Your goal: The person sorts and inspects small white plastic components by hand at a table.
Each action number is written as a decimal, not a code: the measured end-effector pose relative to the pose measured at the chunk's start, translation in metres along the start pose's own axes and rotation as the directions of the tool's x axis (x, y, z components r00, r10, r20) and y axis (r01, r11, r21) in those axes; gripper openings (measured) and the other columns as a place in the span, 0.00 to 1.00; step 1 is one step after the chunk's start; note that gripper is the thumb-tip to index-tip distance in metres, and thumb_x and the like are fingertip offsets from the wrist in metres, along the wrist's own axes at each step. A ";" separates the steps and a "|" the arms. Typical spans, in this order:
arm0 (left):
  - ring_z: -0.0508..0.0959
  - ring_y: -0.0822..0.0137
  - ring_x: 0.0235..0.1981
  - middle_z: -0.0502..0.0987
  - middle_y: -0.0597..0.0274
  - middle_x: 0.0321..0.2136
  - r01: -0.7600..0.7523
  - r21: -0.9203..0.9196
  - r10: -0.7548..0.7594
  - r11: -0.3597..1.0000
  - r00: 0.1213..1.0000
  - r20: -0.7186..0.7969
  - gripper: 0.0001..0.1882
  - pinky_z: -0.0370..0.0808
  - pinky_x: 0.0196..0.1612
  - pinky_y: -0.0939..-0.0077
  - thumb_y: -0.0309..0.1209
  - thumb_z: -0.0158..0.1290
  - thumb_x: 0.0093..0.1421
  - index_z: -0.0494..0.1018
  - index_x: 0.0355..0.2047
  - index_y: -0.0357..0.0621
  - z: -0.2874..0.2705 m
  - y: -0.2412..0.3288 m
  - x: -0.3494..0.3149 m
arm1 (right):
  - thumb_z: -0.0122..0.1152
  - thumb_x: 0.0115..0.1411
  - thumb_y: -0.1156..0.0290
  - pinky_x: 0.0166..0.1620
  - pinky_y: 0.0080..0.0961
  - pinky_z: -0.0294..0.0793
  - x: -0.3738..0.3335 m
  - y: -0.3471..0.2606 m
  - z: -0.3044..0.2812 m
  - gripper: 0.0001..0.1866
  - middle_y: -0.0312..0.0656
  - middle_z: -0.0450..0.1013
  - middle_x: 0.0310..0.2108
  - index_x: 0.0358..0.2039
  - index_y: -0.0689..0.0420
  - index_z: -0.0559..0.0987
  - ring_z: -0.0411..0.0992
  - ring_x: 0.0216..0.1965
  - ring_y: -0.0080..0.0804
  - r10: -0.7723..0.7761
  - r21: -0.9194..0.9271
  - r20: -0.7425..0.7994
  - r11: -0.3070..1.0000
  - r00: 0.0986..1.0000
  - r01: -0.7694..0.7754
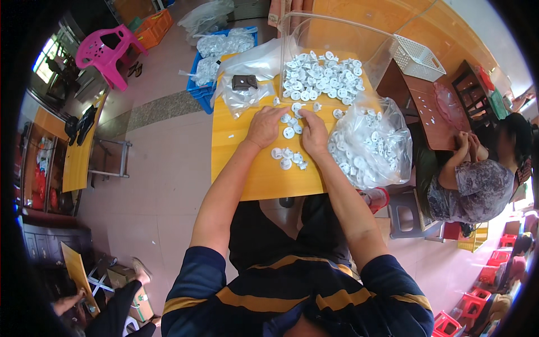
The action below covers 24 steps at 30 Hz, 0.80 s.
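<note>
My left hand (pixel 266 127) rests low over the yellow tabletop, its fingers stretched toward a few small white round plastic parts (pixel 288 132). Opposite it, my right hand (pixel 315 133) has its fingers bent inward beside the same parts, with the fingertips near another white part (pixel 296 106). Both hands look open around this group, though the fingertips are too small to make out fully. Nearer to me lies a second small cluster of white parts (pixel 286 164). Farther off, a large heap of them (pixel 323 76) sits inside a clear plastic bin (pixel 337 25).
To the right, a clear bag (pixel 387 163) full of white parts stands at the table edge. A dark brown pouch (pixel 244 82) lies on plastic at the far left. Beyond is a blue crate (pixel 201 95) of bagged items. Another person (pixel 474 180) sits at right.
</note>
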<state>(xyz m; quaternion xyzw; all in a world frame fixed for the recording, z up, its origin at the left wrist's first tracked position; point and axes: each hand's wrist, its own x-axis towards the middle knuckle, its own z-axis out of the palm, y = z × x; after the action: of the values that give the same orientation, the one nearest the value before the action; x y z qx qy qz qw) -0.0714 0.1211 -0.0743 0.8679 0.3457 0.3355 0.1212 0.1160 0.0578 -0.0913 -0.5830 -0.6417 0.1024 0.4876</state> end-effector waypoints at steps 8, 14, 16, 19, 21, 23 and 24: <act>0.76 0.53 0.48 0.81 0.57 0.44 -0.011 0.007 0.011 1.000 1.000 -0.001 0.28 0.72 0.52 0.58 0.20 0.46 0.56 0.76 0.57 0.50 0.005 -0.008 -0.004 | 0.49 0.53 0.87 0.57 0.41 0.72 0.001 0.000 0.000 0.24 0.48 0.79 0.46 0.48 0.57 0.80 0.74 0.51 0.51 0.021 0.050 0.057 0.998 0.998 -0.024; 0.76 0.53 0.47 0.80 0.55 0.41 0.002 -0.011 -0.002 1.000 1.000 -0.023 0.27 0.72 0.51 0.58 0.20 0.45 0.55 0.77 0.55 0.50 0.007 -0.008 -0.006 | 0.50 0.54 0.87 0.55 0.40 0.74 0.002 0.007 0.004 0.23 0.48 0.79 0.45 0.48 0.57 0.80 0.75 0.49 0.51 0.048 0.092 0.027 0.994 0.998 -0.050; 0.76 0.53 0.47 0.80 0.55 0.41 0.001 -0.018 -0.002 1.000 1.000 -0.029 0.27 0.72 0.51 0.58 0.20 0.45 0.55 0.77 0.55 0.50 0.006 -0.006 -0.005 | 0.50 0.54 0.87 0.55 0.40 0.74 0.001 0.010 0.006 0.23 0.49 0.79 0.45 0.48 0.58 0.80 0.75 0.49 0.51 0.036 0.097 0.019 0.995 0.999 -0.038; 0.77 0.53 0.47 0.80 0.55 0.40 0.000 -0.024 -0.001 1.000 0.999 -0.042 0.27 0.72 0.51 0.58 0.20 0.46 0.55 0.77 0.55 0.50 0.006 -0.006 -0.007 | 0.50 0.55 0.87 0.56 0.40 0.74 0.001 0.010 0.007 0.22 0.49 0.80 0.46 0.49 0.58 0.80 0.75 0.50 0.50 0.049 0.094 0.026 0.994 0.998 -0.051; 0.77 0.53 0.47 0.80 0.55 0.40 -0.003 -0.024 0.001 1.000 0.999 -0.049 0.27 0.72 0.51 0.58 0.20 0.46 0.55 0.77 0.55 0.50 0.006 -0.007 -0.006 | 0.50 0.55 0.86 0.56 0.40 0.74 0.000 0.009 0.007 0.22 0.48 0.80 0.46 0.49 0.58 0.80 0.75 0.50 0.50 0.057 0.091 0.025 0.994 0.998 -0.059; 0.77 0.53 0.47 0.81 0.54 0.40 -0.007 -0.020 0.006 1.000 0.999 -0.050 0.27 0.72 0.51 0.57 0.20 0.46 0.55 0.77 0.55 0.49 0.007 -0.008 -0.007 | 0.50 0.56 0.86 0.56 0.40 0.74 0.000 0.006 0.006 0.22 0.48 0.80 0.46 0.49 0.57 0.80 0.75 0.50 0.49 0.060 0.095 0.027 0.994 0.998 -0.062; 0.77 0.53 0.47 0.81 0.54 0.40 -0.007 -0.019 0.006 1.000 0.999 -0.050 0.27 0.72 0.51 0.57 0.20 0.46 0.55 0.77 0.55 0.49 0.007 -0.009 -0.007 | 0.50 0.56 0.86 0.56 0.40 0.74 0.000 0.005 0.005 0.22 0.48 0.80 0.46 0.49 0.57 0.80 0.75 0.50 0.49 0.062 0.097 0.030 0.993 0.998 -0.065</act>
<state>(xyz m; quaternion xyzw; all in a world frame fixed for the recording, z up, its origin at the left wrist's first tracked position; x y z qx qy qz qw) -0.0753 0.1228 -0.0868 0.8592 0.3425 0.3608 0.1199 0.1154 0.0616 -0.0972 -0.5772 -0.6234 0.1569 0.5036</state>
